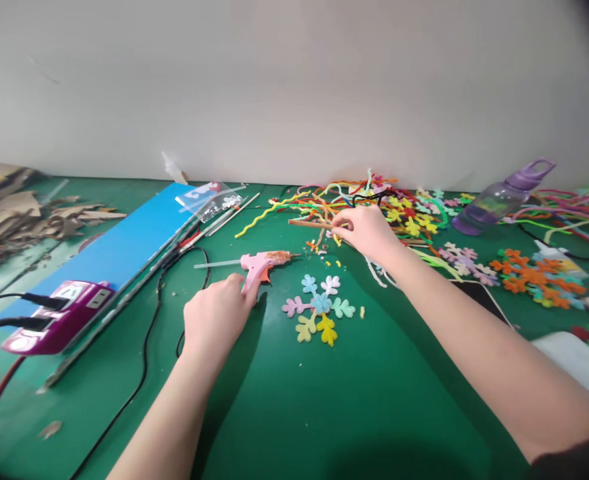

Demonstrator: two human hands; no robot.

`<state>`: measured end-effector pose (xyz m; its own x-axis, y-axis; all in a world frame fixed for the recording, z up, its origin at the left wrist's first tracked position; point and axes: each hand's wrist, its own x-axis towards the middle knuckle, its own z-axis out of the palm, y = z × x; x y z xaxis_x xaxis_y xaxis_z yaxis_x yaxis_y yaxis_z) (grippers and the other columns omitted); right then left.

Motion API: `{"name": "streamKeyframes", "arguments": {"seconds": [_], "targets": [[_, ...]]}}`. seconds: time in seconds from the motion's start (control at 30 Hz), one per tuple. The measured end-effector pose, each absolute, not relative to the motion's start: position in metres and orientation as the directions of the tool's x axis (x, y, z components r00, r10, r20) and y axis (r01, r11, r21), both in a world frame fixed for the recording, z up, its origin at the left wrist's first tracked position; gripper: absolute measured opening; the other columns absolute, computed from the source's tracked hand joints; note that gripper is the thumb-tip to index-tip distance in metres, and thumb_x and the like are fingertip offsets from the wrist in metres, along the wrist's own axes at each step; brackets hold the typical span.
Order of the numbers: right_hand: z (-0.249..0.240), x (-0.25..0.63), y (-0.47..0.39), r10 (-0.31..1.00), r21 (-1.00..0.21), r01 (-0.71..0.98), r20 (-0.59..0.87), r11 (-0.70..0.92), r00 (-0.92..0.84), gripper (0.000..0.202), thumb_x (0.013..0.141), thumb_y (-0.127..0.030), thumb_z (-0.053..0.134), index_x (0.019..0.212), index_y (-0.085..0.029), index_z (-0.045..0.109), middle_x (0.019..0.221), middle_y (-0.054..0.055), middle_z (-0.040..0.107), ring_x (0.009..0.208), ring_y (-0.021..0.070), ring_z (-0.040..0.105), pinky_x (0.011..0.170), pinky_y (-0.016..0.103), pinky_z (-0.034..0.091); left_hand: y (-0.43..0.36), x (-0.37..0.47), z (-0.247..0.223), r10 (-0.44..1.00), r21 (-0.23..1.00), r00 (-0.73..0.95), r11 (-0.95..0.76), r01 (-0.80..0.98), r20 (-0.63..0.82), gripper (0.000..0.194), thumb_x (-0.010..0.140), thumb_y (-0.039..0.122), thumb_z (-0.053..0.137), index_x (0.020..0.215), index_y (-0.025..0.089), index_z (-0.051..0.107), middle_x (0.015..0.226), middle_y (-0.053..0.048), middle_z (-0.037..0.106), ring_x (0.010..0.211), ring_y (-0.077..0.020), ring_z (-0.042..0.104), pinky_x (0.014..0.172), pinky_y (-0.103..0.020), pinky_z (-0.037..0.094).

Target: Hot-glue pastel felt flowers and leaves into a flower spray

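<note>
Fingers (342, 223) of my right hand (369, 233) are pinched on a brown stick (310, 224), thin and straight, lying level at the near edge of the pipe cleaner pile (374, 200) at 1 o'clock. Left hand (217, 317) rests on the green table (324, 400) at 10 o'clock, fingertips touching the handle of the pink glue gun (262, 263); curled but not wrapped round it, so not a grip yet.

Glue gun lies on its side, nozzle toward 3 o'clock, clear glue stick (217, 265) poking out the back toward 9. Black cable (147, 333) loops left of it.

Felt flower cluster (318, 308) sits just right of my left hand, dead centre, pastel petals flat on the table.

Handling guess: stick is light and stiff, may snap if bent; pinch near one end works. Glue gun is light plastic, take it by the handle, nozzle likely hot. Felt is soft and floppy.

Purple bottle (499, 200) lies tilted at 2 o'clock. Orange felt pieces (534, 277) at 3. Power strip (59, 317) and blue board (124, 250) at 9.
</note>
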<state>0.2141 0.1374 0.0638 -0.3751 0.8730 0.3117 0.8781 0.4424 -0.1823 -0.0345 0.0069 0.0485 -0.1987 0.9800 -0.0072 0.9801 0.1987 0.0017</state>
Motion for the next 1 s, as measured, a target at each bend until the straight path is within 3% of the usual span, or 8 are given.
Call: {"name": "streamKeyframes", "arguments": {"seconds": [0.07, 0.13, 0.23, 0.3, 0.4, 0.53, 1.0], "targets": [[0.06, 0.223, 0.116, 0.883, -0.282, 0.856, 0.32, 0.434, -0.343, 0.01, 0.078, -0.025, 0.068, 0.087, -0.021, 0.07, 0.071, -0.001, 0.07, 0.065, 0.0156, 0.06, 0.073, 0.032, 0.039, 0.004, -0.034, 0.046, 0.979, 0.016, -0.167, 0.166, 0.986, 0.116, 0.04, 0.089, 0.052, 0.041, 0.086, 0.023, 0.068, 0.068, -0.005, 0.071, 0.059, -0.0263, 0.066, 0.045, -0.025, 0.028], [0.053, 0.231, 0.092, 0.871, -0.266, 0.863, 0.375, 0.429, -0.317, 0.008, 0.077, -0.023, 0.068, 0.085, -0.021, 0.07, 0.072, 0.0, 0.069, 0.069, 0.0175, 0.06, 0.071, 0.033, 0.039, 0.002, -0.032, 0.042, 0.944, 0.057, -0.083, 0.069, 0.996, 0.321, 0.031, 0.089, 0.045, 0.047, 0.083, 0.023, 0.067, 0.062, -0.002, 0.069, 0.051, -0.0212, 0.063, 0.043, -0.025, 0.027], [0.036, 0.238, 0.053, 0.806, -0.23, 0.84, 0.486, 0.491, -0.338, 0.007, 0.081, -0.023, 0.066, 0.086, -0.02, 0.069, 0.08, 0.002, 0.07, 0.076, 0.0187, 0.06, 0.074, 0.034, 0.039, -0.004, -0.026, 0.036, 0.74, 0.101, 0.168, -0.304, 0.947, 0.652, 0.019, 0.086, 0.027, 0.055, 0.071, 0.019, 0.063, 0.052, 0.003, 0.062, 0.043, -0.0118, 0.055, 0.044, -0.023, 0.032], [0.025, 0.239, 0.03, 0.765, -0.251, 0.793, 0.53, 0.554, -0.367, 0.01, 0.084, -0.022, 0.062, 0.091, -0.018, 0.067, 0.086, 0.002, 0.071, 0.082, 0.0178, 0.06, 0.078, 0.033, 0.04, -0.009, -0.02, 0.033, 0.576, 0.075, 0.316, -0.553, 0.83, 0.754, 0.015, 0.081, 0.017, 0.06, 0.066, 0.017, 0.059, 0.049, 0.004, 0.058, 0.042, -0.0085, 0.051, 0.047, -0.021, 0.037], [0.01, 0.237, 0.01, 0.723, -0.243, 0.759, 0.568, 0.604, -0.393, 0.011, 0.086, -0.021, 0.06, 0.096, -0.018, 0.066, 0.09, 0.002, 0.071, 0.083, 0.0167, 0.059, 0.078, 0.033, 0.04, -0.016, -0.009, 0.032, 0.479, 0.043, 0.416, -0.694, 0.719, 0.773, 0.012, 0.076, 0.009, 0.064, 0.068, 0.016, 0.057, 0.048, 0.005, 0.055, 0.042, -0.008, 0.048, 0.048, -0.021, 0.039], [0.001, 0.233, 0.005, 0.666, -0.167, 0.742, 0.598, 0.649, -0.447, 0.013, 0.087, -0.019, 0.059, 0.097, -0.02, 0.066, 0.092, 0.001, 0.071, 0.088, 0.0178, 0.058, 0.08, 0.034, 0.039, -0.017, -0.005, 0.031, 0.446, 0.037, 0.416, -0.717, 0.697, 0.793, 0.013, 0.073, 0.006, 0.065, 0.069, 0.015, 0.056, 0.049, 0.004, 0.055, 0.042, -0.0081, 0.046, 0.047, -0.022, 0.04], [-0.005, 0.23, 0.013, 0.686, -0.203, 0.733, 0.573, 0.649, -0.448, 0.015, 0.089, -0.021, 0.058, 0.098, -0.025, 0.069, 0.09, 0.0, 0.071, 0.087, 0.0154, 0.059, 0.077, 0.034, 0.034, -0.014, -0.002, 0.025, 0.496, 0.101, 0.414, -0.725, 0.681, 0.763, 0.013, 0.074, 0.007, 0.065, 0.071, 0.016, 0.056, 0.05, 0.004, 0.057, 0.043, -0.0087, 0.051, 0.049, -0.022, 0.044]]}}
